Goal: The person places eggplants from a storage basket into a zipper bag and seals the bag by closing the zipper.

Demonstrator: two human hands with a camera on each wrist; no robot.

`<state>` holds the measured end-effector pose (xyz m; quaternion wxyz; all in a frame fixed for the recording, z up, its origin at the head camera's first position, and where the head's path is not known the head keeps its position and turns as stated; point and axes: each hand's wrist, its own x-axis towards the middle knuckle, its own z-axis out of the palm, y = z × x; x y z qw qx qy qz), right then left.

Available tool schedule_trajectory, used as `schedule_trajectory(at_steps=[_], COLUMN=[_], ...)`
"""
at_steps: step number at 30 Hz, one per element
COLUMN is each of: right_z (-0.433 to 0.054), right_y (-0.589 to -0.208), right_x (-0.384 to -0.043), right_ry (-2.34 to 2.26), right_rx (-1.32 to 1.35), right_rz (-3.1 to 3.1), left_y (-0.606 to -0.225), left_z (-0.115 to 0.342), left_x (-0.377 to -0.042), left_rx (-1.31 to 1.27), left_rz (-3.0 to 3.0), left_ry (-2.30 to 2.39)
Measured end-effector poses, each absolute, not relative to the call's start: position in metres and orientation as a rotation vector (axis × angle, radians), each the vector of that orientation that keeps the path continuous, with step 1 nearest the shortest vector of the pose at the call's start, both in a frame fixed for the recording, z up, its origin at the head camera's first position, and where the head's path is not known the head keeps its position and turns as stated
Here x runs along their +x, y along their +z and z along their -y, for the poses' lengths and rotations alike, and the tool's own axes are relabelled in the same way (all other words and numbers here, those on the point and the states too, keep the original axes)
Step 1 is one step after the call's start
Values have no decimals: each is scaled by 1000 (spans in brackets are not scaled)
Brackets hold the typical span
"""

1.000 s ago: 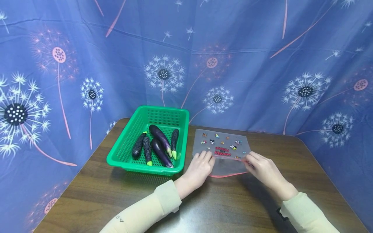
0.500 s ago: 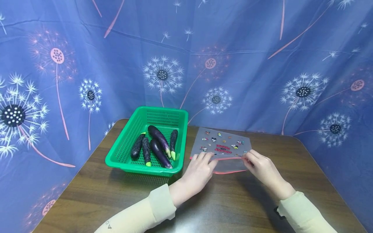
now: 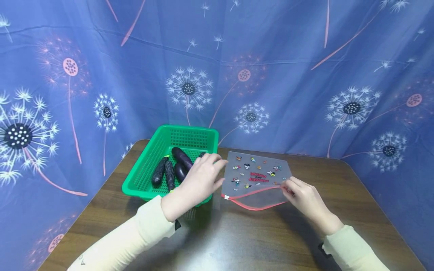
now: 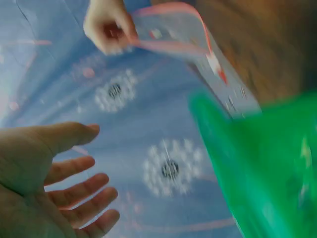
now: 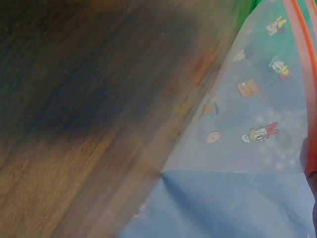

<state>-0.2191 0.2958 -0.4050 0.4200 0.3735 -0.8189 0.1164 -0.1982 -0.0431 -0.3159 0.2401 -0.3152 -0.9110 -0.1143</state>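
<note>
A clear zip bag [image 3: 259, 167] printed with small cartoon figures lies on the table, its red-edged mouth gaping toward me. My right hand [image 3: 301, 195] pinches the mouth's right corner; in the left wrist view that hand [image 4: 109, 27] is at the red rim. My left hand [image 3: 200, 177] is off the bag, over the right side of the green basket [image 3: 142, 165], fingers spread and holding nothing. Inside the basket lie smooth purple eggplants [image 3: 181, 156] and dark, wrinkled long vegetables [image 3: 159, 171] with light green ends, some hidden by the left hand.
A white slider [image 3: 226, 197] sits at the left end of the bag's red zip. The brown wooden table [image 3: 257, 241] reaches back to a blue curtain [image 3: 288, 113] with dandelion prints, which also hangs at both sides.
My left hand has let go of the bag's left side and moved left over the basket. The bag's mouth now gapes wider. My right hand stays at the right corner.
</note>
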Motion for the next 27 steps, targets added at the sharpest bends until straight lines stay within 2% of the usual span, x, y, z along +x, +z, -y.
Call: schedule_trajectory(at_steps=[10, 16, 27], right_z=[-296, -296, -296], right_y=[-403, -403, -404], right_x=[-217, -217, -218], right_ry=[303, 311, 298], right_rx=[917, 919, 915], right_rz=[2041, 2040, 2044], left_y=[-301, -305, -335], left_z=[98, 126, 167], left_x=[-237, -258, -298], left_rx=[-763, -697, -1018], left_rz=[2652, 2789, 2953], left_ry=[-217, -117, 162])
